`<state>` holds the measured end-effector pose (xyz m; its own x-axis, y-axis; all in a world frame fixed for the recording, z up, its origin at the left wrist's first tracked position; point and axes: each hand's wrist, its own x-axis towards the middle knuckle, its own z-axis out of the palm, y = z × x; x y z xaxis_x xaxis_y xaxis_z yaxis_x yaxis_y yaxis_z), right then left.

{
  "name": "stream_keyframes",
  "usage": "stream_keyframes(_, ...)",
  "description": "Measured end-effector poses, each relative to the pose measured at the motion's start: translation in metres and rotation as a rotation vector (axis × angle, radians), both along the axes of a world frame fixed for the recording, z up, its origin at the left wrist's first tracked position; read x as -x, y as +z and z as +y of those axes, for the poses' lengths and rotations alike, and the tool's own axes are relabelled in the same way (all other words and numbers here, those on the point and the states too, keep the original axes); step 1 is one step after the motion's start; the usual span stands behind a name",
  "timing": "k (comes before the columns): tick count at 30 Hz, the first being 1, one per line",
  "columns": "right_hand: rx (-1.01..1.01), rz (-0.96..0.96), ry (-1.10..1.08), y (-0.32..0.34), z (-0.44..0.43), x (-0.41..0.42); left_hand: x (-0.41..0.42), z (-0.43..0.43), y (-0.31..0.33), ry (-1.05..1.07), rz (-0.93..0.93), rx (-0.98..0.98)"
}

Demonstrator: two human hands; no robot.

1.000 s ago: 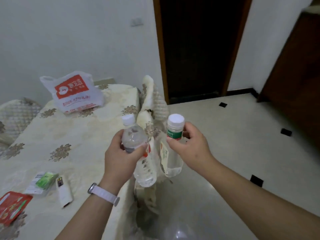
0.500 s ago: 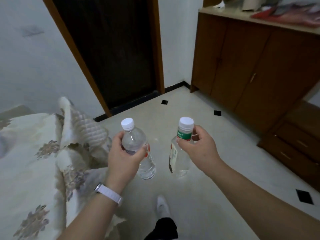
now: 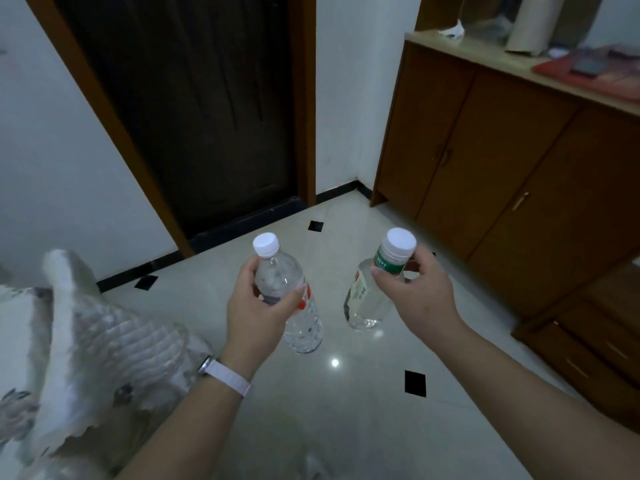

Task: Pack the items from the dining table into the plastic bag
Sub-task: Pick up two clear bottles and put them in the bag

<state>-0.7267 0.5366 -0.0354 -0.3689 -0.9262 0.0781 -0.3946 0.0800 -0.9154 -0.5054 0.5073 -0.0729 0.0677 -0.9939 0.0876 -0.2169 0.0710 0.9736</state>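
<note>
My left hand (image 3: 258, 311) grips a clear water bottle (image 3: 306, 329) with a white cap and a red label, held above the floor. My right hand (image 3: 420, 301) holds a second clear bottle (image 3: 360, 301) by its neck; this one has a white cap, a green band and a pale label. The two bottles hang side by side, apart from each other. A corner of the dining table's patterned cloth (image 3: 20, 341) shows at the far left. No plastic bag is in view.
A chair with a quilted cover (image 3: 104, 344) stands at the lower left beside the table. A dark door (image 3: 194, 109) is ahead. A brown wooden cabinet (image 3: 502, 161) runs along the right wall with things on top. Glossy tiled floor (image 3: 346, 410) lies below.
My view has swung right, away from the table; the plastic bag and the small items on the table have left the frame. Both hands still hold their bottles.
</note>
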Motion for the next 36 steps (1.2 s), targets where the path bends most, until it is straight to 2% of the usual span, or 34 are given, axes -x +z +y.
stream_keyframes(3, -0.014, -0.019, -0.017, 0.002, -0.05, -0.002, -0.007, -0.046, 0.006, 0.024, -0.022, 0.006)
stream_keyframes(9, -0.091, 0.029, 0.12, -0.012, -0.157, -0.009, -0.016, -0.132, -0.004, 0.071, -0.052, -0.049)
stream_keyframes(14, -0.114, -0.02, 0.212, -0.034, -0.256, -0.016, -0.024, -0.211, -0.014, 0.152, -0.091, -0.093)
stream_keyframes(21, -0.157, -0.092, 0.385, -0.036, -0.418, -0.025, -0.03, -0.332, -0.001, 0.363, -0.143, -0.108)
stream_keyframes(26, -0.118, -0.072, 0.548, -0.022, -0.518, -0.054, -0.046, -0.391, 0.016, 0.55, -0.122, -0.078)
stream_keyframes(36, -0.128, -0.04, 0.775, -0.028, -0.618, -0.143, -0.115, -0.459, -0.005, 0.733, -0.082, -0.124)
